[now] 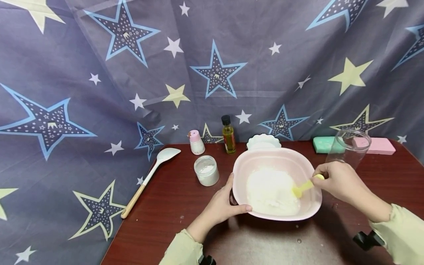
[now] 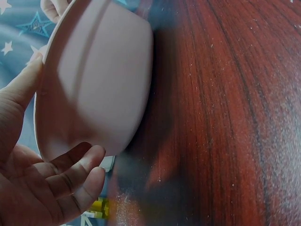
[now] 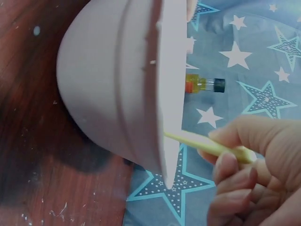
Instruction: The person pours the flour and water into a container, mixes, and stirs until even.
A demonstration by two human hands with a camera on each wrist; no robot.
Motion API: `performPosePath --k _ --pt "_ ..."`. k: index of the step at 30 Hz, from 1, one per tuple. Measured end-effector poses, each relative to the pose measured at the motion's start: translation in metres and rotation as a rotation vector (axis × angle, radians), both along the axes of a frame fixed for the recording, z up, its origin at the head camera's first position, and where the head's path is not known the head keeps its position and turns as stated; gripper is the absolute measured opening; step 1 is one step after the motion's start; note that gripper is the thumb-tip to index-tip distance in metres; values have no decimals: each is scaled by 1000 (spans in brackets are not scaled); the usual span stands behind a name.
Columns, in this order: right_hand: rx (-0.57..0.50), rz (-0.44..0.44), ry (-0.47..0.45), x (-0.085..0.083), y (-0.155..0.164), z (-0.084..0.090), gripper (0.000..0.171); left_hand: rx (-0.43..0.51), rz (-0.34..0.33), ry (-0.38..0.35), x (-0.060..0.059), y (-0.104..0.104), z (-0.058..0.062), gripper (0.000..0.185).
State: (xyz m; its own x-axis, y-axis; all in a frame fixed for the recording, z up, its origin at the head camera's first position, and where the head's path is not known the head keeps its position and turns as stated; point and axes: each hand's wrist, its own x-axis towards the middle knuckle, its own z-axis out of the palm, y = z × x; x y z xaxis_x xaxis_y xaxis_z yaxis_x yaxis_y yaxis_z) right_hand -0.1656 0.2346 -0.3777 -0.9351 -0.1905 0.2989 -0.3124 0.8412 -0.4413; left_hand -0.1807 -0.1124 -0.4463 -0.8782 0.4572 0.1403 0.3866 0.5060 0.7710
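Head camera looks down from above, farther back, both hands seen. Wrist cameras sit very close, low, looking sideways between hands. All three share pink bowl (image 1: 276, 184).

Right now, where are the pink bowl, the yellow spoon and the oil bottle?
pink bowl (image 1: 265, 162): head view, on its far inner wall.
yellow spoon (image 1: 299, 190): head view, on its scoop end.
oil bottle (image 1: 229, 138): head view, on its glass body.
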Motion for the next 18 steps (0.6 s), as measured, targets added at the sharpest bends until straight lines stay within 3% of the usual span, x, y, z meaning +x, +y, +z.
performPosePath --k 8,18 --pt "-77 101 -90 4 -4 -6 13 -4 -2 9 0 0 0 113" --pt "-131 135 -49 1 -31 -18 14 -14 -1 13 0 0 0 112"
